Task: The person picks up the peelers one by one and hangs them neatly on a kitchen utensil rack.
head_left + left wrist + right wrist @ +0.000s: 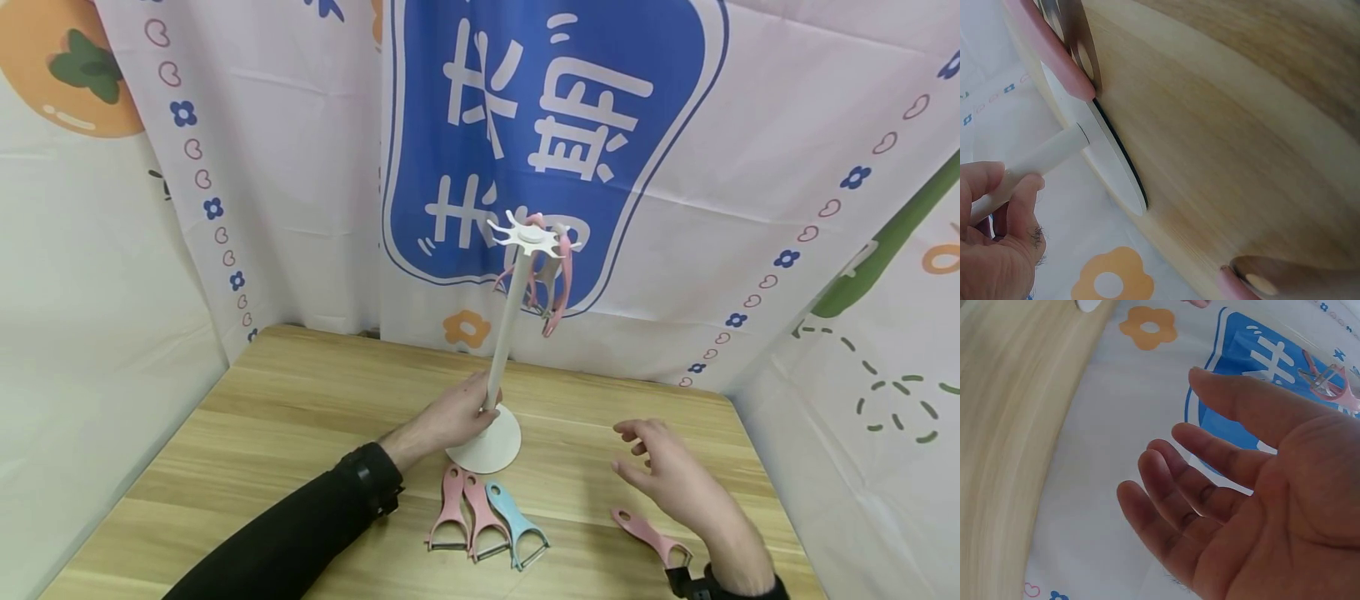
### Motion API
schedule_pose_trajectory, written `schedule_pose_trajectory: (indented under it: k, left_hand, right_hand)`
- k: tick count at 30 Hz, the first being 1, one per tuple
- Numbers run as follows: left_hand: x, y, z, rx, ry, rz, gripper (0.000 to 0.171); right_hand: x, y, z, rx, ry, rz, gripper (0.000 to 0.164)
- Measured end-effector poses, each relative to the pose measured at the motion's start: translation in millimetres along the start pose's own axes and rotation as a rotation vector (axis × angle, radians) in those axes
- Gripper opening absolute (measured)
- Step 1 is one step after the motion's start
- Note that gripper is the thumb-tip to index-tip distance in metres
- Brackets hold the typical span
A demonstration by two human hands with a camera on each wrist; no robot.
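My left hand (459,410) grips the lower pole of a white stand (510,325), just above its round base (491,446); the left wrist view shows thumb and fingers around the pole (1054,153). Several peelers (564,283), pink and greyish, hang from hooks on the stand's top. My right hand (671,475) hovers over the table's right side, fingers loosely bent and holding nothing, as the palm (1297,506) in the right wrist view confirms. Below it lies a pink peeler (648,533).
In front of the base, two pink peelers (452,508) and a blue peeler (516,521) lie side by side on the wooden table (300,400). Printed white cloth (315,208) hangs behind the table and along both sides.
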State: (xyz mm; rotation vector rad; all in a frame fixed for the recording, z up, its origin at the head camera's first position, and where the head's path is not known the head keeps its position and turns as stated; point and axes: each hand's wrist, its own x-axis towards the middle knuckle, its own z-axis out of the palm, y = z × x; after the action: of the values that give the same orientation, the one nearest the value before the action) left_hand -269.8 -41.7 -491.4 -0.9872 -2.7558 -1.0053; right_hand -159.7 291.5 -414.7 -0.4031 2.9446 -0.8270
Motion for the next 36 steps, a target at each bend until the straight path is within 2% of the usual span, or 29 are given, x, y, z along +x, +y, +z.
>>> schedule_pose_trajectory:
  k: [12,19,24,30,36]
  left_hand:
    - [-0.6,0.1,-0.1,-0.002,0.006,0.013,0.025]
    - [-0.1,-0.3,0.8,0.003,0.007,0.020,0.026]
    - [0.2,-0.1,1.0,-0.009,0.007,0.017,0.025]
    - [-0.5,0.2,0.8,-0.012,0.010,0.012,0.024]
    - [-0.2,0.3,0.8,-0.001,0.001,0.000,0.024]
  right_hand:
    - [-5,21,17,-0.090,-0.103,0.038,0.044]
    - [-8,26,24,-0.089,-0.150,0.042,0.044]
    - [-11,28,29,-0.114,-0.188,0.100,0.048]
    - [-14,33,37,-0.160,-0.190,0.128,0.046]
    - [-16,36,39,-0.157,-0.201,0.137,0.038]
